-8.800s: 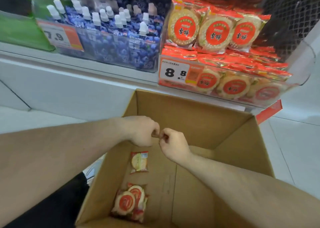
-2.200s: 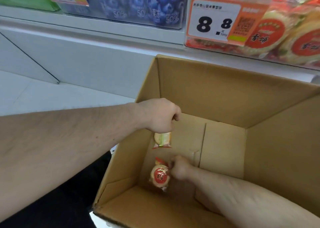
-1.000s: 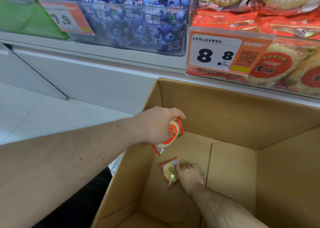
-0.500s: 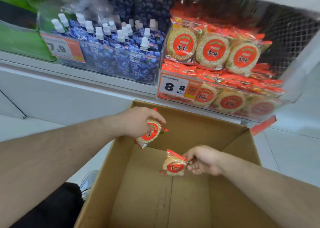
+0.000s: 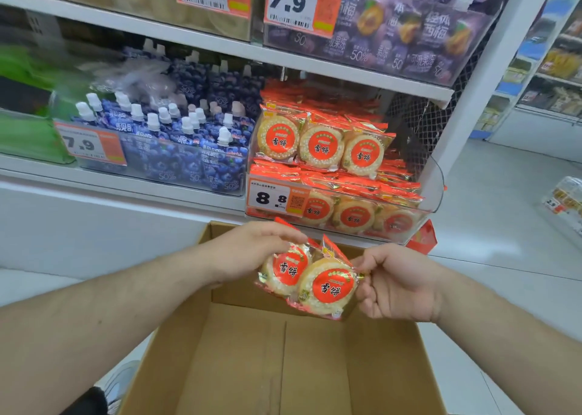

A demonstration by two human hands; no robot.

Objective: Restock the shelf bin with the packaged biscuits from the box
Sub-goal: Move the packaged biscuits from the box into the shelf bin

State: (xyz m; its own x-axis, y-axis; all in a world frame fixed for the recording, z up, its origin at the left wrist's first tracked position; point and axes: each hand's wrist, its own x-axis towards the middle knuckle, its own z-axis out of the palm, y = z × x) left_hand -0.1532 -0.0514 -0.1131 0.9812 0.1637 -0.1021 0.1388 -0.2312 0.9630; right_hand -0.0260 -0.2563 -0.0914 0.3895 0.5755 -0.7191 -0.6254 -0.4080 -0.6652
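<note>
Two biscuit packets, clear wrap with red ends and a red round label over a pale disc, hang above the open cardboard box [image 5: 283, 367] near its far edge: the left packet [image 5: 285, 271] overlapped by the right packet [image 5: 327, 288]. The clear shelf bin [image 5: 434, 190] beyond the box holds many like packets

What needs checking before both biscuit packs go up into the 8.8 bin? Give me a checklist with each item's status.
1. Left hand grips its biscuit pack: ok.
2. Right hand pinches the second pack by its edge: ok, though a light hold.
3. Packs lifted above the cardboard box: ok.
4. Path up to the shelf bin unobstructed: ok.
5. Room in the bin: cannot tell; packs already pile above its front wall.
6. Box emptied: ok for the visible floor; the near corners are out of view.
</note>
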